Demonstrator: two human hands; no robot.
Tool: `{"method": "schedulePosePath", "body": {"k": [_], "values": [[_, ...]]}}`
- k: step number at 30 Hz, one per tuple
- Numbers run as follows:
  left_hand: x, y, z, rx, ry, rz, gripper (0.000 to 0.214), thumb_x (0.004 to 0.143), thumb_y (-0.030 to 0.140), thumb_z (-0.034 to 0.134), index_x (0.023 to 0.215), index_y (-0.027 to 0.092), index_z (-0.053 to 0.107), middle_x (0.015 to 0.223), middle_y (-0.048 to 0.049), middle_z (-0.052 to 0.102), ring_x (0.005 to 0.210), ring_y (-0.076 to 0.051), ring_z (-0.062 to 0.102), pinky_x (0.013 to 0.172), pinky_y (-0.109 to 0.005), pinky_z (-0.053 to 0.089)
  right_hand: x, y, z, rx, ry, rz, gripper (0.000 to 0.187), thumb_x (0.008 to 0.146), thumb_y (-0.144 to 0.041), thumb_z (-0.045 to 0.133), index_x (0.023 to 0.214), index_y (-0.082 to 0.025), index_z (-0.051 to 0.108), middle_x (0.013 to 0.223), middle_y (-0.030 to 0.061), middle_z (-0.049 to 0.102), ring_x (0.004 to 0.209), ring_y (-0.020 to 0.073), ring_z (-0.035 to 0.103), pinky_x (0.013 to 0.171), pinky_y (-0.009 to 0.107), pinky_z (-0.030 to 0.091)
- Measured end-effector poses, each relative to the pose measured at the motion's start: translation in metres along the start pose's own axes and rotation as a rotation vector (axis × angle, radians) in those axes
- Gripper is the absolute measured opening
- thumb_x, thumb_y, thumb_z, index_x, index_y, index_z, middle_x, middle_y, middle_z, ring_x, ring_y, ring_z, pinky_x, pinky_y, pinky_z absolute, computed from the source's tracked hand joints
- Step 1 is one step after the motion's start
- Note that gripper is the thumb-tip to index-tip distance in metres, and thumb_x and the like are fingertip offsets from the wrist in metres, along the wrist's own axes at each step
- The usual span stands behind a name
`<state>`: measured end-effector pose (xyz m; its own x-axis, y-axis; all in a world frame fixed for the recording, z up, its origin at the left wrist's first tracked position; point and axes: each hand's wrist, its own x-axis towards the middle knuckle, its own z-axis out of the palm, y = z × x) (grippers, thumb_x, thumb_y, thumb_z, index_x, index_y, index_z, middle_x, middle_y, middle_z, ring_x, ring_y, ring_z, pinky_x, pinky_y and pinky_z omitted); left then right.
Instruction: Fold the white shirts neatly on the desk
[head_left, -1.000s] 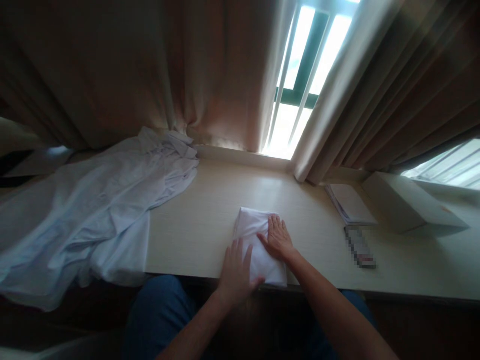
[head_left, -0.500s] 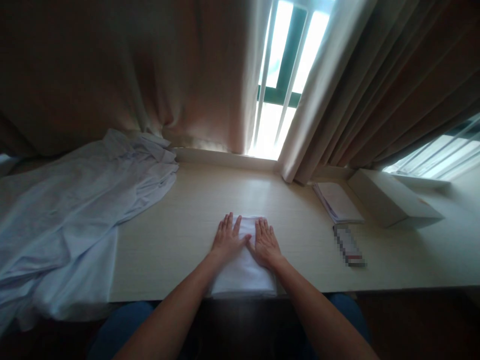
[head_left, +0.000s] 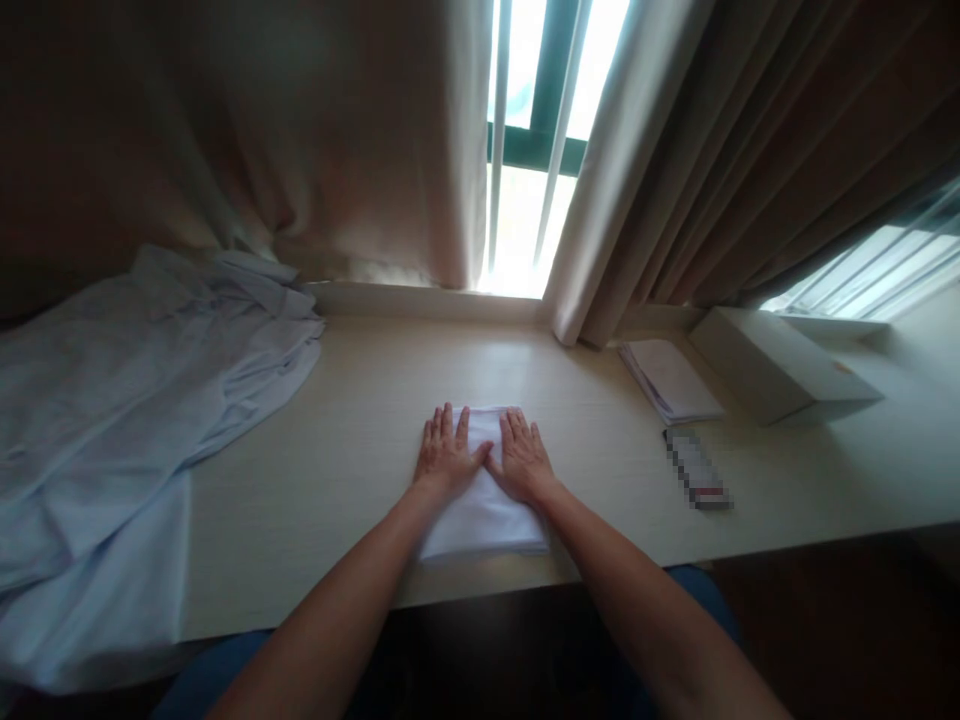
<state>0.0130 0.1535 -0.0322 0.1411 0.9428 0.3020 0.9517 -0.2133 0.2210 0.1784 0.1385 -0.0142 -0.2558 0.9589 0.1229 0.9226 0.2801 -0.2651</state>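
A folded white cloth (head_left: 487,525) lies flat on the pale desk (head_left: 360,400), close to its front edge. My left hand (head_left: 448,450) rests palm down on the cloth's left side, fingers outstretched. On the right side of the same cloth, my right hand (head_left: 523,455) lies flat with its fingers pointing away from me. Both thumbs nearly meet over the middle. The hands and wrists hide parts of the cloth's side edges.
A heap of rumpled white fabric (head_left: 135,400) covers the desk's left end and hangs over the front edge. To the right are a folded white piece (head_left: 671,378), a blurred-out flat object (head_left: 697,470) and a pale box (head_left: 784,365). Curtains (head_left: 375,150) hang behind.
The folded cloth now sits farther back from the front edge, both hands still flat on it. My view has shifted and turned slightly, so the surroundings appear moved left and upward.
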Motion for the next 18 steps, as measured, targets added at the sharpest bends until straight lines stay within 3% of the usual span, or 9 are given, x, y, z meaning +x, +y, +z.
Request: {"method": "schedulePosePath", "body": {"k": [5, 9, 14, 18], "values": [[-0.006, 0.013, -0.021, -0.022, 0.062, 0.024, 0.067, 0.088, 0.052, 0.042, 0.144, 0.015, 0.036, 0.155, -0.0158, 0.019, 0.144, -0.032, 0.009, 0.115, -0.053, 0.012, -0.005, -0.002, -0.007, -0.010, -0.020, 0.024, 0.079, 0.092, -0.061, 0.029, 0.151, -0.011, 0.016, 0.157, 0.0123, 0.006, 0.145, 0.0236, 0.000, 0.114, 0.048, 0.001], [-0.039, 0.024, -0.040, -0.029, 0.033, 0.134, 0.064, 0.086, 0.051, 0.047, 0.143, 0.021, 0.039, 0.157, -0.0112, 0.017, 0.145, -0.029, 0.008, 0.116, -0.051, 0.012, -0.007, -0.002, -0.011, -0.005, -0.043, 0.014, 0.084, 0.090, -0.066, 0.028, 0.151, -0.009, 0.015, 0.156, 0.0132, 0.005, 0.144, 0.0241, -0.003, 0.114, 0.048, 0.001], [-0.089, 0.023, -0.041, 0.013, -0.067, 0.057, 0.074, 0.083, 0.062, 0.046, 0.146, 0.025, 0.032, 0.156, -0.0133, 0.018, 0.143, -0.032, 0.013, 0.113, -0.055, 0.018, -0.008, -0.009, -0.022, -0.004, -0.035, 0.005, 0.084, 0.090, -0.064, 0.031, 0.150, -0.007, 0.017, 0.156, 0.0161, 0.009, 0.144, 0.0262, -0.001, 0.114, 0.050, -0.001], [-0.099, 0.021, -0.038, 0.027, -0.068, 0.046, 0.074, 0.083, 0.061, 0.045, 0.146, 0.025, 0.032, 0.156, -0.0129, 0.019, 0.144, -0.031, 0.014, 0.113, -0.054, 0.019, -0.042, -0.015, -0.030, -0.019, 0.024, -0.038, 0.073, 0.093, -0.054, 0.036, 0.149, -0.009, 0.023, 0.155, 0.0150, 0.014, 0.144, 0.0269, 0.004, 0.114, 0.051, 0.001]]}}
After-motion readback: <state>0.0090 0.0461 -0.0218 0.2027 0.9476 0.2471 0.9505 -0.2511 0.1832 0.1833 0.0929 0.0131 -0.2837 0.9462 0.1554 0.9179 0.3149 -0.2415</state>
